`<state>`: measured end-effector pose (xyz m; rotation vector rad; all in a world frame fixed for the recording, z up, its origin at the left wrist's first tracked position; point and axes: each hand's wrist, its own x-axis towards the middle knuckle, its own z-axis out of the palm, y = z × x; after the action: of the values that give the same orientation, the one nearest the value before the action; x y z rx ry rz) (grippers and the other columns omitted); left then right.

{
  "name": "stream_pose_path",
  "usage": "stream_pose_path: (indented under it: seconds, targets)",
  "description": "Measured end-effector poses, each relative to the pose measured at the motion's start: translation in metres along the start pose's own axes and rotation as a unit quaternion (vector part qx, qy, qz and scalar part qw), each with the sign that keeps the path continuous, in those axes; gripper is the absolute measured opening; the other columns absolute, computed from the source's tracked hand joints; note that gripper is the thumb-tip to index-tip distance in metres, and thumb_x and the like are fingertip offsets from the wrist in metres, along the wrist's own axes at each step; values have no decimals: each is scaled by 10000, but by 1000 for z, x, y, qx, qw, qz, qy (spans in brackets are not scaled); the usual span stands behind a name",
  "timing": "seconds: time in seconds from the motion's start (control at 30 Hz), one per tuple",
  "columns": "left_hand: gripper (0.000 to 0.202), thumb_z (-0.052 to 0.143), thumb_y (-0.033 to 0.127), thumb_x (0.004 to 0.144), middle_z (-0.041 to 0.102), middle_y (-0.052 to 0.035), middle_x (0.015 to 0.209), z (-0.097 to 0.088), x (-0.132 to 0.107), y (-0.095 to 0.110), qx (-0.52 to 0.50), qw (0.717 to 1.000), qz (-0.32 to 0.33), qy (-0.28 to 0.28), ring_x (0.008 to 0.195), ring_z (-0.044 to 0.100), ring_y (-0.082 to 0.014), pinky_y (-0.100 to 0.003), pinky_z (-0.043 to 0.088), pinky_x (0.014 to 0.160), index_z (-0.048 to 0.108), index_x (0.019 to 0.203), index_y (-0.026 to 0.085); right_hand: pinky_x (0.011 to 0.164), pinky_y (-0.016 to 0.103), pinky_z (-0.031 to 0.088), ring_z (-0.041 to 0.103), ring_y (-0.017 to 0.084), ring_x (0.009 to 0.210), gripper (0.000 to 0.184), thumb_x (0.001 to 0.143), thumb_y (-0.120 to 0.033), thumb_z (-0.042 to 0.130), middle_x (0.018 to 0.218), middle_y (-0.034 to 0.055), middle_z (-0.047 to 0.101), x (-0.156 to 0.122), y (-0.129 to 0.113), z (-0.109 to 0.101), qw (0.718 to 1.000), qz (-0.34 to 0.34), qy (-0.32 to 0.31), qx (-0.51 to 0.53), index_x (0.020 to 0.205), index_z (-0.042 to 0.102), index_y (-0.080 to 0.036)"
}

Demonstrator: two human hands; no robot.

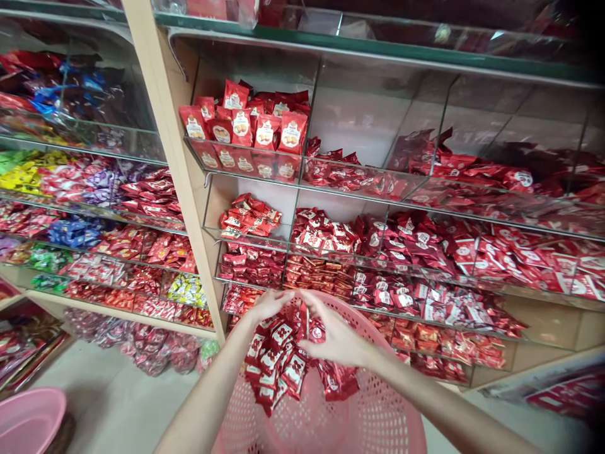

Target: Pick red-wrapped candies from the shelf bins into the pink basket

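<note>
A pink perforated plastic basket (401,403) stands below my arms, in front of the shelves. Several small red candy packets (293,373) with white labels lie heaped in it. My left hand (271,306) reaches over the far left of this heap, fingers stretched towards the right hand and palm side hidden. Across from it, my right hand (333,331) curves its thumb and fingers around a red packet (316,329) at the top of the heap. The fingertips of both hands come close together near the basket's far rim.
Glass-fronted shelves (373,265) ahead hold rows of red packets. Left of a wooden upright (177,157), another rack holds colourful sweets (78,230). Bagged goods (155,347) sit on the floor beneath. A pink basin (31,419) stands at lower left.
</note>
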<state>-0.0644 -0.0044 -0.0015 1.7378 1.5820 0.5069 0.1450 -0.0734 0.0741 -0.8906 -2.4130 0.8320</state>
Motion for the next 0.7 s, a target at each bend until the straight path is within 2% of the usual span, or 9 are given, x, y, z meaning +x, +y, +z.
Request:
stream_pose_path:
  seconds: [0.1, 0.23, 0.33, 0.47, 0.7]
  targets:
    - [684, 268, 759, 749, 700, -18, 989, -1, -1, 3, 25, 1000, -11, 0, 939, 610, -272, -387, 402, 888, 668, 1072, 308, 1048, 387, 328, 366, 247, 1281, 914, 706, -307, 593, 1450, 140, 299, -22, 18, 38, 995, 51, -87, -5, 1447, 76, -171]
    - [671, 279, 754, 749, 692, -22, 1012, -2, -2, 5, 33, 999, -18, 6, 988, 590, -272, -376, 397, 898, 672, 1062, 309, 969, 409, 378, 463, 307, 1176, 895, 665, -313, 604, 1306, 184, 471, -35, 29, 69, 972, 94, -169, -131, 1428, 173, -132]
    - [683, 272, 761, 744, 692, -26, 1013, -2, -3, 6, 30, 999, -22, 10, 981, 590, -271, -373, 395, 902, 697, 1005, 294, 901, 406, 407, 524, 316, 1074, 785, 668, -324, 590, 1136, 173, 579, -35, 29, 83, 953, 115, -177, -219, 1369, 295, -129]
    - [707, 268, 765, 742, 696, -33, 1001, 0, -2, 3, 18, 1000, -14, 10, 948, 602, -261, -359, 402, 892, 702, 1000, 270, 818, 378, 443, 563, 309, 979, 546, 679, -363, 594, 1005, 158, 620, -31, 35, 98, 941, 108, -170, -271, 1159, 475, -132]
    - [737, 282, 788, 717, 692, -38, 1027, 0, -1, 1, 2, 1000, -18, 6, 991, 587, -262, -350, 390, 906, 680, 1052, 267, 822, 413, 457, 558, 333, 1012, 482, 703, -366, 634, 1028, 185, 613, -24, 47, 114, 930, 110, -164, -310, 1096, 504, -121]
